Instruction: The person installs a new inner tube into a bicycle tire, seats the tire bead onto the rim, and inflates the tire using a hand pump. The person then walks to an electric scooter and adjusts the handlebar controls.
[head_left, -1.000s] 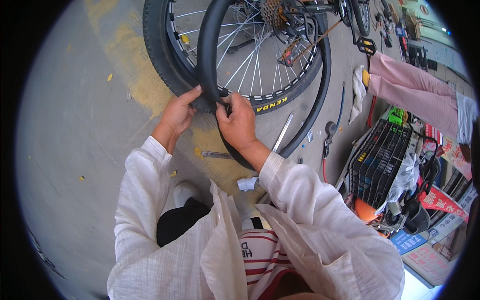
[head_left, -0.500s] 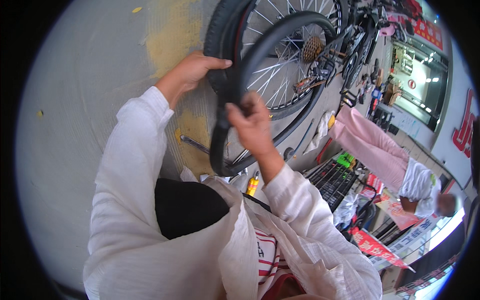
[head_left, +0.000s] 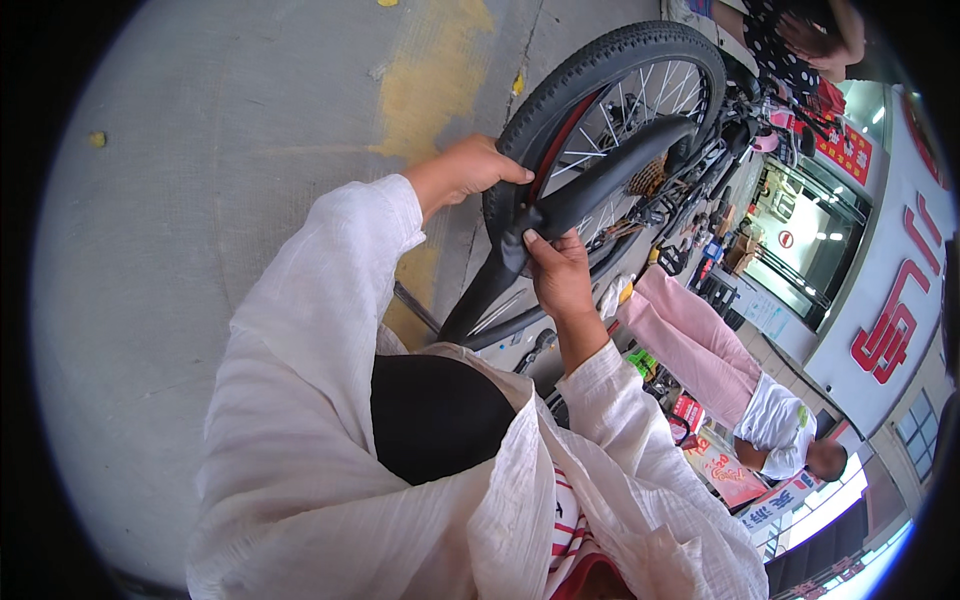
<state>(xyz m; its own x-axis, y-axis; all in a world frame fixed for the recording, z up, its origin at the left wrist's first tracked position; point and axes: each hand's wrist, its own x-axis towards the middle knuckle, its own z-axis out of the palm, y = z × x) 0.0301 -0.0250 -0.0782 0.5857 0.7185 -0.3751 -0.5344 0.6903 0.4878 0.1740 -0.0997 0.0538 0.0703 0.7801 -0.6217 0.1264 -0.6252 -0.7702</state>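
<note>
A bicycle wheel with a knobby black tyre (head_left: 545, 92) is in front of me, its silver spokes and brown rear sprockets (head_left: 648, 178) partly showing. My left hand (head_left: 462, 175) grips the tyre's near left side, thumb on top and the other fingers hidden beneath. A plump black inner tube (head_left: 625, 160) loops outside the wheel and crosses in front of the spokes. My right hand (head_left: 563, 278) holds this tube beside the tyre, the thumb pressed on a short raised part of it. A red strip (head_left: 568, 138) shows between tyre and spokes.
A long metal tool (head_left: 415, 305) lies on the grey floor (head_left: 200, 250) near the tube. To the right stands a person in pink trousers (head_left: 690, 330), near a shopfront. Another person in a polka-dot garment (head_left: 782, 45) is at the top right, beyond the wheel.
My right hand, blurred before, now holds the tube steadily close to the tyre. The left hand keeps its grip on the tyre. The whole view has shifted, with the wheel further right.
</note>
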